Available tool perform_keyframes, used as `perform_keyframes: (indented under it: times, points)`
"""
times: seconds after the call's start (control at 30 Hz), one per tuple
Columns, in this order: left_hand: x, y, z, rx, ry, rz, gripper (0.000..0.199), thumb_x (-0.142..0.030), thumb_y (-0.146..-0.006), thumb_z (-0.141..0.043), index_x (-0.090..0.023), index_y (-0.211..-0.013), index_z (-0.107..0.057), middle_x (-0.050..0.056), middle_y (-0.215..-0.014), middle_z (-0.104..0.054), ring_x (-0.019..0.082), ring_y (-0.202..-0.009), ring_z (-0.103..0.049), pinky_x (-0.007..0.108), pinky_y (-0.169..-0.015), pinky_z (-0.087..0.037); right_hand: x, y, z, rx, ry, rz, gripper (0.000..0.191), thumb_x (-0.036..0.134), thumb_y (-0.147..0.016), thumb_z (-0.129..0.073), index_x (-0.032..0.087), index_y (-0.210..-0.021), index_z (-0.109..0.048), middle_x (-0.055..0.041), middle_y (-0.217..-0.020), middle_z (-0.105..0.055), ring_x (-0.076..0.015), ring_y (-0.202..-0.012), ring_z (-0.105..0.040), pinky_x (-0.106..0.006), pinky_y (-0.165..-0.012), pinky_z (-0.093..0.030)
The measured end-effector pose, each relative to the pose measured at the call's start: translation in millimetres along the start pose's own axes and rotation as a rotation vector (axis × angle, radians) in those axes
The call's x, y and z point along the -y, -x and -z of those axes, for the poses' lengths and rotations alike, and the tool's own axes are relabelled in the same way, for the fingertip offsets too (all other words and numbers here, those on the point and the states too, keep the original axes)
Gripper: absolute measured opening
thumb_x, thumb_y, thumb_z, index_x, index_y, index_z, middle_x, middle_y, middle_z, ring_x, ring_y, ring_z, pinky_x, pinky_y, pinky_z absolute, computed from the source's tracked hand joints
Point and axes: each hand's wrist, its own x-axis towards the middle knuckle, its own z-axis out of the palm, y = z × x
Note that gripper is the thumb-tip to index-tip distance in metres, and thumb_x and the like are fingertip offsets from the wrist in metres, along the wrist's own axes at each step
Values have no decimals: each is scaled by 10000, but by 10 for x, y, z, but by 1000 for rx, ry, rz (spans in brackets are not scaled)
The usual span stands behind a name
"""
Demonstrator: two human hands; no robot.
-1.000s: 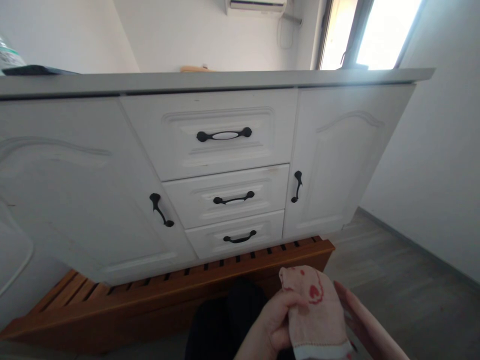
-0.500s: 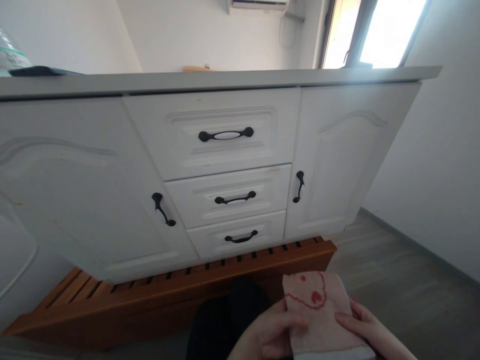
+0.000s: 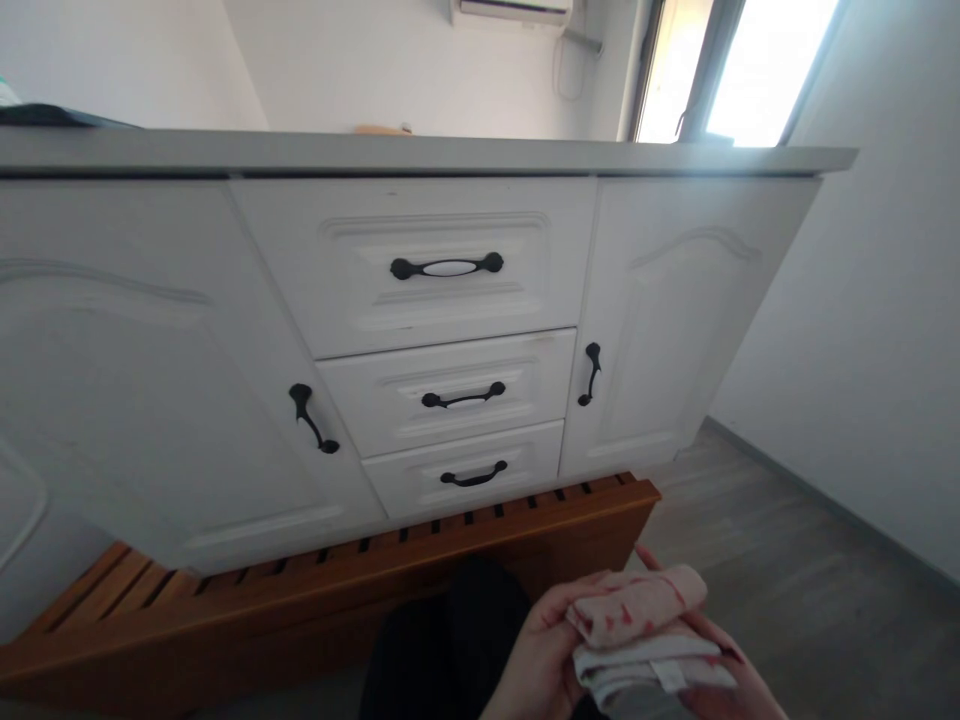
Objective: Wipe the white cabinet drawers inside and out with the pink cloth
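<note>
A pink and white cloth with red markings (image 3: pixel 637 605) is rolled at its top, with folded white layers and a small white tag below. My left hand (image 3: pixel 541 640) grips its left side, fingers closed around the edge. On the right side, my right hand (image 3: pixel 731 655) holds the cloth, partly hidden behind it. Both hands are low in the view, in front of a wooden slatted base (image 3: pixel 525 535).
A white cabinet (image 3: pixel 465 320) with three drawers and two doors, all closed with dark handles, stands ahead. A dark flat object (image 3: pixel 60 117) lies on its grey top (image 3: pixel 420 152). My dark-clothed legs (image 3: pixel 450 640) are below; grey floor (image 3: pixel 780 560) shows at right.
The cloth was hanging flatter with its red pattern facing up; now its upper part is rolled over toward me, showing white layers. The view has shifted slightly.
</note>
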Motion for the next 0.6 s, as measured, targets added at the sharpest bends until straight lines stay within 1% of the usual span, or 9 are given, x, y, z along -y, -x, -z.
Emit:
perform_keyframes:
  times: [0.07, 0.17, 0.23, 0.3, 0.37, 0.4, 0.47, 0.53, 0.6]
  points:
    - [114, -50, 20, -54, 43, -85, 274, -377, -631, -893, -223, -831, -785, 89, -1379, -640, 302, -1266, -597, 345, -984, -499, -253, -58, 11, 61, -97, -37, 201, 444, -763, -757, 312, -914, -760, -24, -993, -787, -266, -1028, -701, -487, -1001, -518]
    - [315, -100, 111, -72, 4, -207, 291, -470, -643, -870, -242, -801, -782, 83, -1477, -544, 353, -1407, -461, 434, -1113, -425, -538, -95, -68, 131, -174, -112, 407, 654, -717, -756, 323, -954, -767, -41, -1026, -789, -271, -1008, -707, -499, -972, -531]
    - [439, -116, 182, -57, -136, -266, 208, -452, -720, -797, -253, -775, -777, 76, -1491, -525, 352, -1432, -426, 489, -1181, -348, -593, -88, -192, 147, -311, -156, 599, 796, -647, -728, 302, -982, -776, -52, -1070, -785, -255, -1012, -709, -449, -968, -538]
    - [533, -142, 220, -59, -330, -323, 189, -428, -761, -727, -251, -707, -766, 76, -1481, -535, 349, -1474, -360, 512, -1256, -200, -531, -72, -355, 125, -438, -168, 731, 868, -606, -687, 270, -1016, -778, -65, -1140, -768, -247, -1059, -696, -406, -984, -530]
    - [587, -190, 210, -83, -452, -318, 143, -367, -734, -698, -243, -729, -770, 72, -1511, -510, 349, -1511, -290, 499, -1280, -124, -401, -60, -518, 71, -439, -139, 719, 832, -644, -700, 248, -1058, -772, -76, -1197, -747, -261, -1134, -668, -405, -1015, -514]
    - [598, -216, 191, -102, -457, -277, 166, -310, -707, -678, -243, -821, -779, 65, -1536, -483, 351, -1513, -291, 509, -1275, -154, -333, -60, -585, 46, -400, -120, 656, 767, -670, -740, 244, -1066, -769, -73, -1206, -744, -268, -1165, -654, -409, -1030, -506]
    - [578, -246, 150, -97, -471, -173, 453, -206, -667, -607, -265, -1096, -739, 52, -1570, -442, 352, -1480, -365, 552, -1219, -296, -236, -72, -669, 6, -309, -90, 469, 575, -711, -823, 251, -1046, -769, -48, -1191, -750, -264, -1192, -642, -398, -1046, -500]
    - [477, -218, 141, 11, -638, -155, 583, -156, -689, -546, -313, -1236, -670, 34, -1568, -453, 346, -1446, -426, 582, -1163, -373, -217, -101, -660, -13, -241, -97, 362, 472, -711, -848, 250, -988, -773, -37, -1123, -770, -262, -1155, -664, -390, -1032, -518]
    - [262, -142, 174, 139, -853, -213, 533, -144, -723, -561, -345, -1199, -691, -1, -1606, -405, 340, -1438, -438, 566, -1176, -361, -266, -145, -551, -19, -183, -144, 330, 486, -714, -831, 242, -928, -773, -44, -1002, -786, -273, -1074, -701, -411, -1006, -546]
